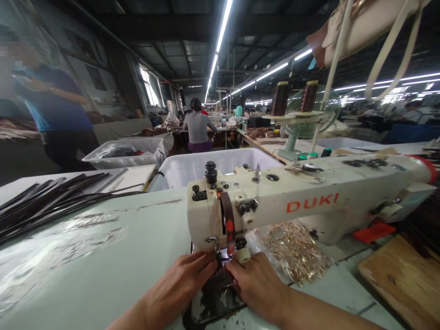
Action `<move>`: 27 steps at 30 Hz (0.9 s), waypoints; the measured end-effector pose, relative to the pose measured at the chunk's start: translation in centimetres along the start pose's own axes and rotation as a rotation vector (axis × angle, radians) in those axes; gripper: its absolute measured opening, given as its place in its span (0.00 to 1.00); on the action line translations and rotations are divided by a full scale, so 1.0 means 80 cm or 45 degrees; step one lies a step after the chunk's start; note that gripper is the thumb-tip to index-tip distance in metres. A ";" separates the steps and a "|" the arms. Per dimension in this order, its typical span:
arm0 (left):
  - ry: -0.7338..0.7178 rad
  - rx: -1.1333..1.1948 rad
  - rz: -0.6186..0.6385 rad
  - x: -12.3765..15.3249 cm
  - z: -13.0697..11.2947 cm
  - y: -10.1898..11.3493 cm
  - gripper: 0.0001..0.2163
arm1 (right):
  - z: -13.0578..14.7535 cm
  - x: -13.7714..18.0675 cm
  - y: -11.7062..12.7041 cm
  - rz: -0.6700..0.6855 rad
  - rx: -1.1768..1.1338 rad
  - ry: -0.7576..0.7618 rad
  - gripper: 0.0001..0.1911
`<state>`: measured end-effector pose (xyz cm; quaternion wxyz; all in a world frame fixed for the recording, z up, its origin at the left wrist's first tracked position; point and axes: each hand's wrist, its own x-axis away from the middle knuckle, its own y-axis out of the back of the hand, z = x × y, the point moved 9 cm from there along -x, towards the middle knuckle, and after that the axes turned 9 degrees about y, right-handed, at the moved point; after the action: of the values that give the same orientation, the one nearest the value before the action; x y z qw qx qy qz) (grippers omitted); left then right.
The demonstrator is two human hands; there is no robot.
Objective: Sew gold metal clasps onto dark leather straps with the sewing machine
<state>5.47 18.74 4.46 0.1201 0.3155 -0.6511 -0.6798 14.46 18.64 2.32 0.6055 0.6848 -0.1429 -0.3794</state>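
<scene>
A white sewing machine (275, 192) marked "DUKI" stands in front of me, its needle area lit by a small lamp. My left hand (182, 279) is at the left of the presser foot, fingers closed together, the tips close to the needle. From the right, my right hand (257, 284) reaches in with bent fingers, the thumb almost meeting the left fingertips. Whatever small dark piece they grip under the foot is mostly hidden. A dark strap with red marks (229, 224) curves down the front of the machine head, just above my fingers.
A plastic bag of gold-coloured metal fittings (295, 252) lies under the machine arm. Dark strips (51, 197) are heaped at left. A white bin (220, 160) stands behind the machine; a wooden board (402, 279) lies right. One person walks at left; another sits ahead.
</scene>
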 end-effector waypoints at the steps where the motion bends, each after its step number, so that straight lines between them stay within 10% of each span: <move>1: -0.018 -0.016 -0.027 -0.001 -0.002 0.002 0.16 | -0.001 0.001 0.000 0.012 -0.008 -0.013 0.05; 20: -0.003 -0.008 -0.148 0.006 0.006 -0.008 0.18 | -0.013 -0.001 0.007 0.034 -0.106 -0.170 0.06; 27: 0.362 0.408 -0.050 -0.005 0.062 -0.012 0.11 | -0.033 -0.010 -0.002 0.167 -0.089 -0.324 0.12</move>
<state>3.11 23.06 3.42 0.1457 0.4361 -0.7211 -0.5184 15.70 21.08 2.40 0.6296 0.5988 -0.2497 -0.4275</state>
